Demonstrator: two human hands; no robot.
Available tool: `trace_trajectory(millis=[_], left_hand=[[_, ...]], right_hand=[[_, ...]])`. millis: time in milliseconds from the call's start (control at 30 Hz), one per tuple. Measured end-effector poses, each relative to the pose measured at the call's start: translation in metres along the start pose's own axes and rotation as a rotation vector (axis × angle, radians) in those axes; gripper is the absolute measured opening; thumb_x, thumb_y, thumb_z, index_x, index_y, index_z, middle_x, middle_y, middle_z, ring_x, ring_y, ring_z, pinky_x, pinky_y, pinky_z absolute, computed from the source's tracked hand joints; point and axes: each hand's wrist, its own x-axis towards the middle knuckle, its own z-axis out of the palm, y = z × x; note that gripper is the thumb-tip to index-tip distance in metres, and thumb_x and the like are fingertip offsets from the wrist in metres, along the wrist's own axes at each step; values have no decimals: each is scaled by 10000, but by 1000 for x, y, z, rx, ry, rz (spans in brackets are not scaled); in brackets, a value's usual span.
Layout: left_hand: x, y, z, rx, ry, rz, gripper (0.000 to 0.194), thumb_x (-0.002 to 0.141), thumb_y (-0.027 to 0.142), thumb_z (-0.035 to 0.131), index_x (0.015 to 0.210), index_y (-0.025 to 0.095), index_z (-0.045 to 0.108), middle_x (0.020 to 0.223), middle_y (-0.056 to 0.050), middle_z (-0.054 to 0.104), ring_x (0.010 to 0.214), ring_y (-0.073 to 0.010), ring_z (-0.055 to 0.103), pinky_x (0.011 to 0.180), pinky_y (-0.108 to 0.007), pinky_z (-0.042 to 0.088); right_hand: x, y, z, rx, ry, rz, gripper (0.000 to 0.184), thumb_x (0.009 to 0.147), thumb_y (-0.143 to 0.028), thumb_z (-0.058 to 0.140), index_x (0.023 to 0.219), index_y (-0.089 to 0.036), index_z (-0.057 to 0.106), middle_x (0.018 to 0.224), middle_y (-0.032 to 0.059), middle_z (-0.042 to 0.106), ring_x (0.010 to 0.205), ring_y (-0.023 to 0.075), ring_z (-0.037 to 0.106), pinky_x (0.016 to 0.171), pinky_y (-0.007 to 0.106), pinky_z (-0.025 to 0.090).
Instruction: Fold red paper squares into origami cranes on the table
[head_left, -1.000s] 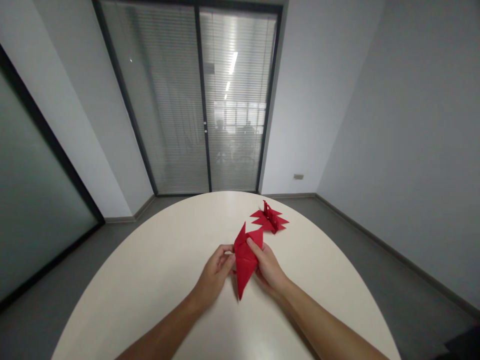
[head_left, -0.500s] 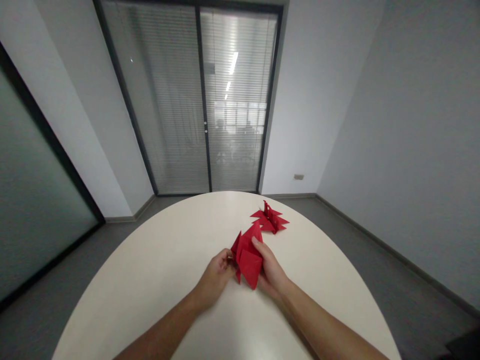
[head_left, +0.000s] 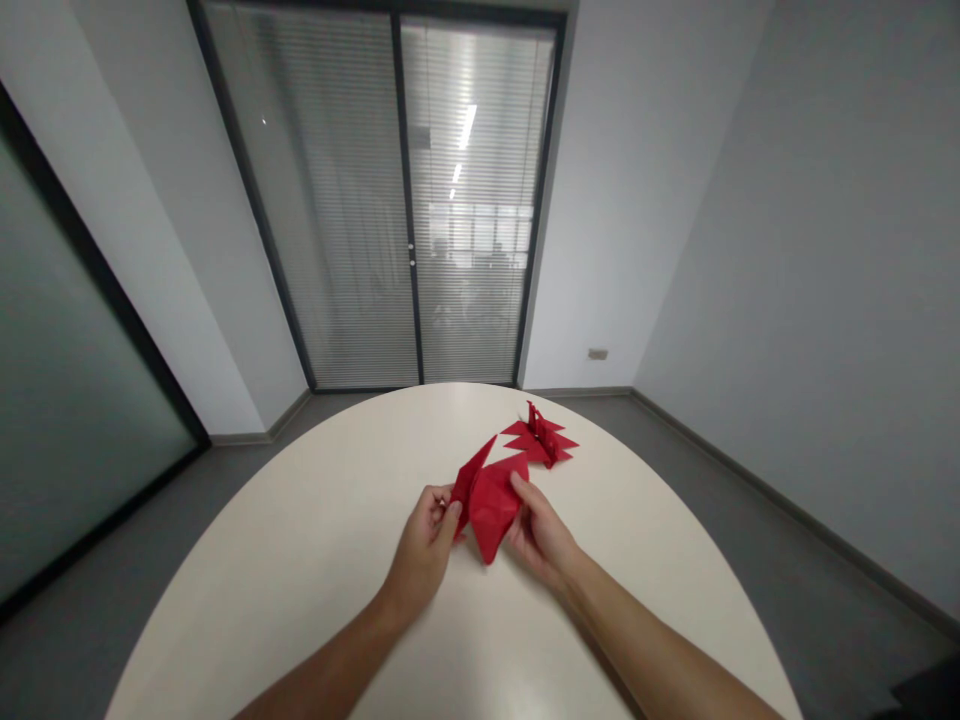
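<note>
A smooth cream table (head_left: 300,610) with a curved edge fills the lower half of the frame, in a room with plain pale walls (head_left: 645,180). At lower centre, the left hand (head_left: 421,548) pinches one side of a bright red, many-pointed piece of folded paper (head_left: 496,505); the right hand (head_left: 546,540) grips its other side, thumb on top. The paper is held just left of the second piece, its panels spread apart. Creases and pointed flaps are already formed; it looks only partly shaped, though how many folds remain cannot be told. Beyond it, right of centre, a spiky red folded-paper piece (head_left: 544,448) rests untouched, seemingly complete.
</note>
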Motion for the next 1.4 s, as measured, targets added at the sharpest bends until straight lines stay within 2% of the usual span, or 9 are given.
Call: trace_trajectory(millis=[167, 333, 433, 600, 867, 1067, 1233, 1333, 1400], left_hand=[[4, 2, -2, 6, 71, -9, 226, 892, 426, 574, 906, 202, 548, 803, -13, 642, 705, -155, 587, 660, -250, 479], [7, -5, -1, -28, 38, -8, 186, 878, 344, 586, 976, 191, 545, 950, -61, 673, 831, -173, 629, 765, -273, 500], [8, -11, -1, -33, 1, 12, 285, 805, 277, 670, 1040, 190, 533, 1025, -71, 675, 923, -192, 640, 845, -300, 501], [9, -10, -6, 66, 100, 13, 208, 899, 361, 560, 1000, 179, 561, 985, -62, 680, 899, -205, 639, 831, -325, 503], [3, -3, -6, 148, 44, 45, 354, 972, 452, 477, 1181, 182, 570, 1192, -100, 663, 1107, -232, 606, 976, -351, 462], [0, 0, -3, 92, -45, -23, 482, 982, 500, 433, 1333, 183, 531, 1319, -126, 618, 1134, -250, 618, 881, -357, 545], [3, -3, -5, 202, -21, 128, 437, 1002, 439, 425, 1338, 200, 569, 1405, -120, 567, 1307, -243, 514, 1136, -419, 374], [5, -8, -7, 214, -1, 148, 451, 1007, 437, 415, 1366, 194, 539, 1459, -120, 517, 1370, -231, 455, 1193, -433, 294], [6, -10, -7, 214, 13, 145, 469, 1007, 442, 412, 1388, 187, 513, 1480, -119, 495, 1387, -225, 437, 1199, -429, 290]], right_hand=[[-7, -4, 4, -5, -193, 26, 490, 706, -291, 840, 1151, -215, 649, 1053, 57, 731, 935, 212, 696, 882, 365, 538], [-7, -4, 3, 21, -205, 63, 377, 769, -230, 781, 1128, -178, 682, 1061, 64, 739, 921, 180, 697, 872, 311, 535], [-6, -4, 2, 51, -207, 58, 344, 786, -211, 768, 1118, -170, 687, 1046, 63, 744, 890, 167, 699, 838, 282, 544], [-5, -2, 0, 70, -186, 60, 273, 819, -242, 757, 1070, -154, 697, 1026, 76, 750, 895, 172, 707, 842, 280, 551], [1, 6, -7, 63, 26, 83, 313, 781, -300, 798, 1028, -183, 645, 958, 52, 753, 784, 162, 717, 716, 261, 581], [10, 14, -18, 64, 274, 32, 384, 711, -274, 809, 990, -236, 547, 803, -16, 719, 654, 130, 647, 605, 221, 526], [15, 21, -27, -171, 311, -106, 294, 737, -367, 750, 926, -228, 573, 686, -31, 652, 599, 146, 580, 556, 240, 449], [14, 24, -30, -422, 311, -129, 278, 796, -455, 669, 917, -207, 633, 824, 40, 688, 708, 193, 619, 603, 291, 474], [10, 24, -29, -644, 322, -211, 322, 834, -490, 618, 984, -210, 671, 1110, 112, 675, 961, 261, 638, 716, 356, 514]])
